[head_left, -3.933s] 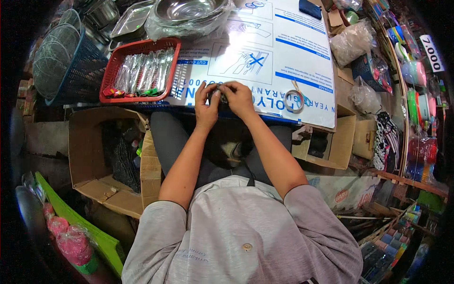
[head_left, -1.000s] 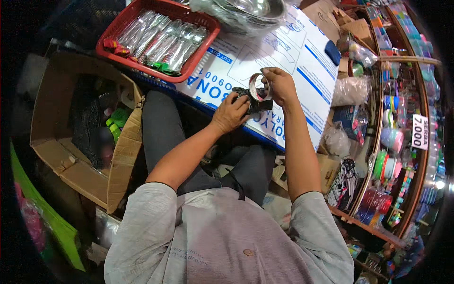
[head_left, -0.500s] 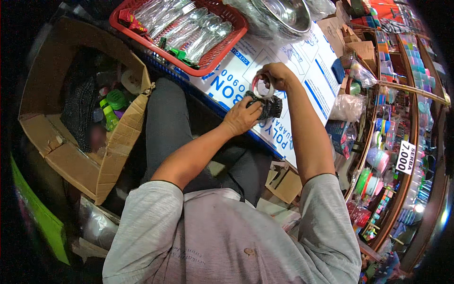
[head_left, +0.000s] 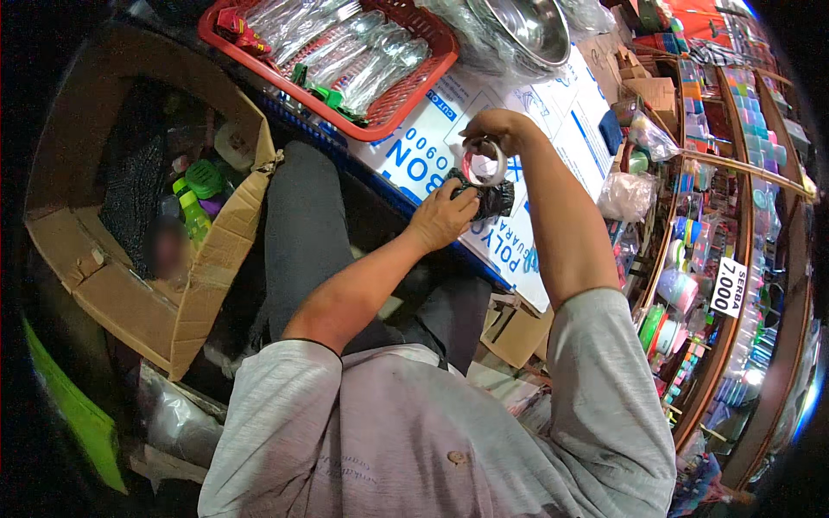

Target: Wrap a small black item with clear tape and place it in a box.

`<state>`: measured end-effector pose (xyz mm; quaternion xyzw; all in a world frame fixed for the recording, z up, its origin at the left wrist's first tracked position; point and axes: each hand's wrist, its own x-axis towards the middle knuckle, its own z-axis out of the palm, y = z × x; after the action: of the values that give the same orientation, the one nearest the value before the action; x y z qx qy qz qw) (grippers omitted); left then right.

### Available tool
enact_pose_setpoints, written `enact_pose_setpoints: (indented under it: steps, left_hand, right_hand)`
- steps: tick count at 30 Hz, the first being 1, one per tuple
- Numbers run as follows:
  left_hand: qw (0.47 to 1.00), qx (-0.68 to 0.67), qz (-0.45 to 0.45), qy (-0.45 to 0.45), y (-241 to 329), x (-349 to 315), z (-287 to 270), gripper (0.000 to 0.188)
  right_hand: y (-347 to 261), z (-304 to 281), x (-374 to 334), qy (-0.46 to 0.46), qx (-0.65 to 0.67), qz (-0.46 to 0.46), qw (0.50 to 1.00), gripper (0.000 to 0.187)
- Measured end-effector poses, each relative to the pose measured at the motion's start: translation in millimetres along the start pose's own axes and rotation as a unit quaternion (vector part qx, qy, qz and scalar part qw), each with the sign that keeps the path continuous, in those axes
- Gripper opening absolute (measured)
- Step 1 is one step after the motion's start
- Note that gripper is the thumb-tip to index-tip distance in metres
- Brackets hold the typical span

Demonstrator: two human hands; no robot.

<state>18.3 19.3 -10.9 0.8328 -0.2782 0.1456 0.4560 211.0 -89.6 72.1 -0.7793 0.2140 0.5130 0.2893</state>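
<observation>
My left hand grips a small bundle in black plastic, fingers curled over its near left side. Just above the bundle, my right hand bends down at the wrist and holds a roll of tape by its upper edge. The roll stands on edge with its open centre visible, and its lower rim meets or nearly meets the plastic. Both hands are over a white board with blue print. Whether a strip of tape runs from roll to bundle I cannot tell.
A red basket of plastic-wrapped spoons and forks sits at the board's far left. Steel bowls in plastic stand beyond. An open cardboard box with bottles is at my left. Shelves of colourful goods line the right.
My right hand has shifted slightly left and outward, its fingers now more extended over the tape roll. The roll has turned a little. My left hand still grips the black bundle.
</observation>
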Motion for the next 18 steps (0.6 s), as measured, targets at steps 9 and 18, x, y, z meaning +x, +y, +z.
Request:
enact_pose_setpoints:
  steps: [9, 18]
  left_hand:
    - [0.998, -0.041, -0.051, -0.018, 11, 4, -9, 0.037]
    - [0.994, -0.078, -0.08, 0.003, 13, 14, -13, 0.036]
  right_hand:
    - [155, 44, -81, 0.044, 0.565, -0.402, 0.719, 0.048]
    - [207, 127, -56, 0.013, 0.644, -0.483, 0.593, 0.036]
